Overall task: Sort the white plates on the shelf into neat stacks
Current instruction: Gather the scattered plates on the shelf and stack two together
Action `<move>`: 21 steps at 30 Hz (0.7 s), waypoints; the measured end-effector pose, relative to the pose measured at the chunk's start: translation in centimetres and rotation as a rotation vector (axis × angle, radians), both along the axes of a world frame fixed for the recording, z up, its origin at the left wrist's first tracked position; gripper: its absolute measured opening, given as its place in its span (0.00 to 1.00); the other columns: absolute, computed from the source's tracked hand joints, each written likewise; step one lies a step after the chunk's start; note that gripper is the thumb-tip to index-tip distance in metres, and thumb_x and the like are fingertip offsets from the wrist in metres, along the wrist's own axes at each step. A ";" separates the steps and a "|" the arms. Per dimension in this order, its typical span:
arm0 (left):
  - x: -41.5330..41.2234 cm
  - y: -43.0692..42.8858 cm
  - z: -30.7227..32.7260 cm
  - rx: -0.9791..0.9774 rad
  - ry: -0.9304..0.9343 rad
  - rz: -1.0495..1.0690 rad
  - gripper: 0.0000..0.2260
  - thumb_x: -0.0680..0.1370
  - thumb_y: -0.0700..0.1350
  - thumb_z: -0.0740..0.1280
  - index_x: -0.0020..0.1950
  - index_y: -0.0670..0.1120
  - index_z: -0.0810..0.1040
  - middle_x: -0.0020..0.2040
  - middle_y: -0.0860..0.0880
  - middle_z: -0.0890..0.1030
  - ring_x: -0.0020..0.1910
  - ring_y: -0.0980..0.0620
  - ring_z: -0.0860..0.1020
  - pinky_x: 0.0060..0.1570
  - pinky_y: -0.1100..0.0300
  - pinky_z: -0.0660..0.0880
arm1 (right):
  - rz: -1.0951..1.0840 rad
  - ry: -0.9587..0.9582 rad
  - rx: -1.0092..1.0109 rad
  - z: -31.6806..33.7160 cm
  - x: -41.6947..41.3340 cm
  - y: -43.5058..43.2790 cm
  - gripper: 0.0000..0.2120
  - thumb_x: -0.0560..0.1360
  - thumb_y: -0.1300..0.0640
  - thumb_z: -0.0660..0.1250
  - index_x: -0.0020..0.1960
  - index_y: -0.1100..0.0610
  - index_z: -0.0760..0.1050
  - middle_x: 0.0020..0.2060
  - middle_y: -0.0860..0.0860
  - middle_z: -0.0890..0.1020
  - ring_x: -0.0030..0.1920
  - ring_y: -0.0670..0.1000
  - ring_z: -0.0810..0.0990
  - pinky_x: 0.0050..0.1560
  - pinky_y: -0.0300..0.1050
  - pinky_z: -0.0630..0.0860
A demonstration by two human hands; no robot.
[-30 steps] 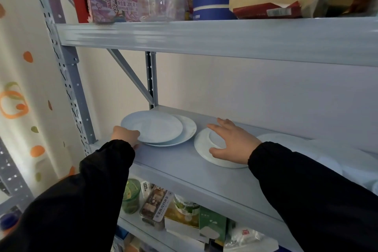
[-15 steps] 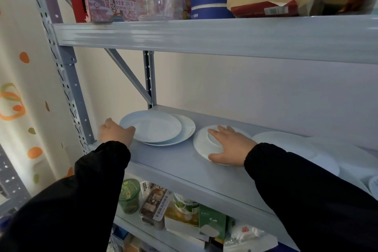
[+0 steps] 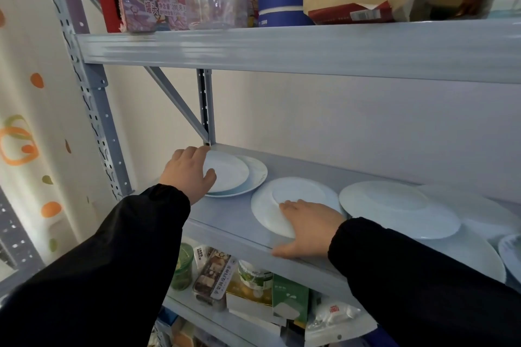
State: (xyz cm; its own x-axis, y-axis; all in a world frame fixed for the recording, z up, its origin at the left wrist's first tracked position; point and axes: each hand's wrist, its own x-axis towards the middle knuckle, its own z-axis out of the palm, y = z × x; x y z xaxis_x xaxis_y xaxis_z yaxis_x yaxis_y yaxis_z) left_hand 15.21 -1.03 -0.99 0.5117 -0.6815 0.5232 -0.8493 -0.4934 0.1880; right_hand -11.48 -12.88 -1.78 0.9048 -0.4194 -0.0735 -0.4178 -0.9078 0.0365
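Left hand clasps the left rim of the top plate, thumb over it, askew on a lower plate at the shelf's back-left corner, probably to square the pair; right hand, fingers flat, pins the upturned plate by the front edge.

The left hand leaves the front edge of the shelf and now grips the top plate farther back, thumb on its face. The right hand slides back across the upturned plate until its thumb reaches that front edge, baring the plate's base.
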 end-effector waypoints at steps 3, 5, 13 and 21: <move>-0.2 0.1 -0.3 0.027 0.004 0.003 0.24 0.78 0.50 0.62 0.74 0.46 0.67 0.65 0.44 0.75 0.65 0.40 0.69 0.65 0.48 0.68 | 0.088 -0.027 -0.072 -0.6 -0.8 1.5 0.54 0.67 0.26 0.65 0.80 0.57 0.51 0.77 0.53 0.61 0.74 0.56 0.62 0.73 0.51 0.63; -0.3 0.3 -0.4 0.025 0.019 0.011 0.24 0.78 0.50 0.62 0.73 0.46 0.68 0.65 0.44 0.75 0.65 0.40 0.69 0.65 0.48 0.68 | 0.142 -0.063 -0.136 -1.0 -1.0 2.1 0.50 0.69 0.30 0.67 0.79 0.57 0.53 0.73 0.54 0.66 0.70 0.56 0.67 0.69 0.52 0.68; -0.2 1.5 -0.2 0.037 0.106 0.042 0.23 0.78 0.50 0.61 0.73 0.47 0.68 0.66 0.45 0.75 0.66 0.41 0.68 0.64 0.47 0.70 | 0.239 -0.148 -0.261 -2.0 -1.8 3.2 0.26 0.74 0.47 0.65 0.68 0.57 0.66 0.58 0.54 0.72 0.54 0.56 0.71 0.45 0.48 0.72; 0.6 3.3 -0.5 0.049 0.158 0.107 0.23 0.78 0.50 0.61 0.73 0.46 0.67 0.65 0.44 0.75 0.66 0.41 0.69 0.63 0.48 0.69 | 0.355 -0.309 -0.448 -1.5 -3.1 1.7 0.30 0.65 0.53 0.73 0.64 0.61 0.73 0.50 0.56 0.81 0.42 0.57 0.81 0.35 0.50 0.81</move>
